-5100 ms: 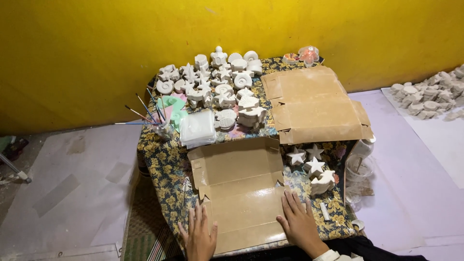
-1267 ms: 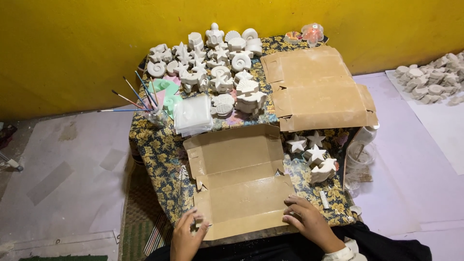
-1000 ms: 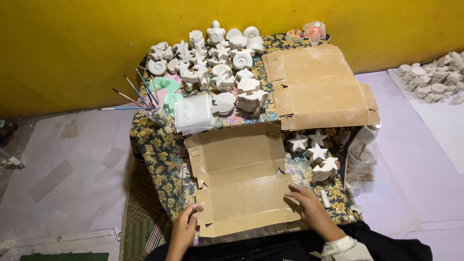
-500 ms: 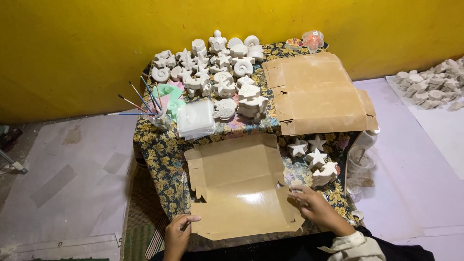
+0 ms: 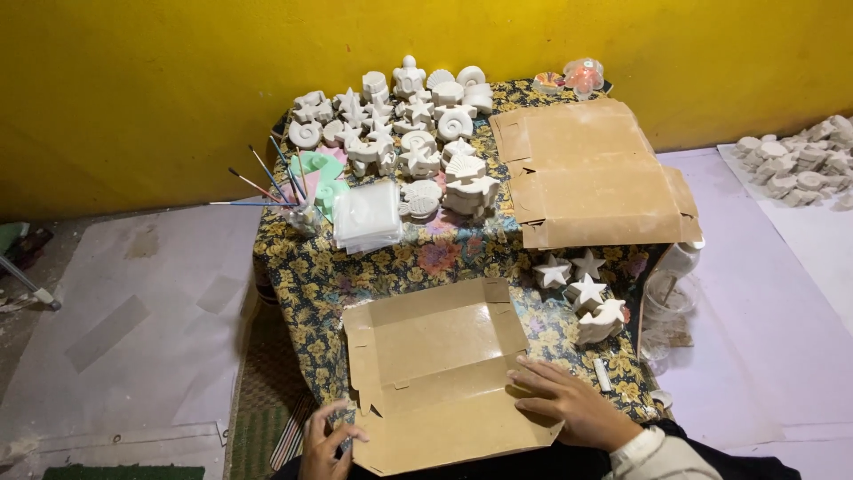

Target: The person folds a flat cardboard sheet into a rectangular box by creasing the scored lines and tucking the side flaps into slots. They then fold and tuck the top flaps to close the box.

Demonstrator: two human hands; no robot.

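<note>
at the near edge of the low table (image 5: 302, 276), the right hand (image 5: 569, 404) lies flat with fingers spread on the right flap of an unfolded cardboard box (image 5: 435, 364), pressing it down, while the left hand (image 5: 327, 443) pinches the box's lower left corner between curled fingers. the box is brown, smooth and slightly glossy inside, creased into panels, and rests on the front of the table just before the person. the table wears a dark cloth printed with yellow and orange flowers. just right of the box sit a few white plaster stars (image 5: 577, 286), matte and chalky. farther back lies a second flattened cardboard sheet (image 5: 595, 178), and left of it a crowd of white plaster shells and figures (image 5: 409, 124). a stack of clear plastic lids (image 5: 366, 215) and a jar of thin paintbrushes (image 5: 293, 191) stand at the left. behind rises a yellow wall (image 5: 160, 80); pale sheeting covers the floor (image 5: 133, 293), with more plaster pieces (image 5: 800, 164) heaped at the far right.
</note>
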